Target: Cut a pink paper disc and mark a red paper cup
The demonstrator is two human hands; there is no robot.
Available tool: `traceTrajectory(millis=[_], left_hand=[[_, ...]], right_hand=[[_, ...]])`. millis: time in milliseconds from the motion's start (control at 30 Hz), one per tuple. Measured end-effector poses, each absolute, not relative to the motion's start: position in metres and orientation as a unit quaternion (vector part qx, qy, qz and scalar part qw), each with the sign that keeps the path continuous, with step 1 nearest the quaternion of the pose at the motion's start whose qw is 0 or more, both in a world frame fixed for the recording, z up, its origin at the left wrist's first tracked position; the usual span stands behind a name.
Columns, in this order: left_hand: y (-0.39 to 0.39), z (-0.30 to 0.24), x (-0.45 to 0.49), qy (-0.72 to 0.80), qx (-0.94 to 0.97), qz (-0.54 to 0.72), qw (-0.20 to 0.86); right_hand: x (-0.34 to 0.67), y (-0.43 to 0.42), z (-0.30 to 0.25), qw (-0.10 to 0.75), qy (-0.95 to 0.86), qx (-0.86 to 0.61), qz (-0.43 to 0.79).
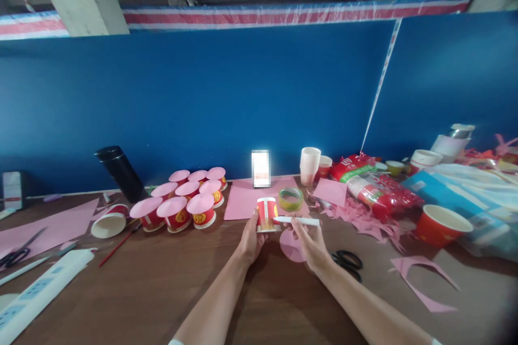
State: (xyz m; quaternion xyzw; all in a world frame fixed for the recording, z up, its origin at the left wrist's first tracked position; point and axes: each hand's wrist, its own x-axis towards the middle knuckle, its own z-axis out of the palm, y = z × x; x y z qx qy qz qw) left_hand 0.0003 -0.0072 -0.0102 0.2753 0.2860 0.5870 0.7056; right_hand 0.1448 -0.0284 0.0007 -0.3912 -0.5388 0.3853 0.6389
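A red paper cup (266, 214) with gold print is gripped by my left hand (251, 240), whose fingers wrap around its left side. My right hand (309, 240) is closed around a slim white pen (301, 221), its tip pointing left and at or very near the cup's side. Below the pen, a pink paper disc (292, 245) lies on the table, partly hidden by my right hand. Black-handled scissors (348, 263) rest beside my right wrist. Just behind the cup sits a roll of tape (290, 199) on a pink sheet (240, 202).
Several red cups topped with pink discs (174, 206) stand left of centre, near a black flask (121, 172). A cup (108, 225) lies on its side. Stacked white cups (309, 164), pink scraps (372, 220) and a red bag (368, 183) are at right.
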Motion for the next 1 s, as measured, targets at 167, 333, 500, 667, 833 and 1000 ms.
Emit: traceTrajectory(millis=[167,333,500,667,833,1000], left_hand=[[-0.0067,-0.0106,0.0001,0.283,0.283,0.585,0.705],[-0.0064,-0.0121,-0.0005,0.286,0.287,0.585,0.703],[-0.0068,-0.0106,0.0001,0.281,0.29,0.584,0.704],[-0.007,-0.0096,0.0003,0.277,0.289,0.588,0.703],[-0.0067,-0.0115,-0.0003,0.281,0.293,0.585,0.702],[-0.0057,-0.0138,0.0003,0.283,0.293,0.589,0.698]], right_hand=[[0.1456,-0.0281,-0.0006,0.633,-0.54,-0.392,0.392],[0.1452,-0.0284,0.0012,0.635,-0.54,-0.391,0.39],[0.1458,-0.0278,-0.0019,0.628,-0.537,-0.395,0.401],[0.145,-0.0296,0.003,0.64,-0.527,-0.394,0.397],[0.1446,-0.0296,0.0024,0.636,-0.531,-0.392,0.4],[0.1451,-0.0281,-0.0014,0.637,-0.535,-0.389,0.397]])
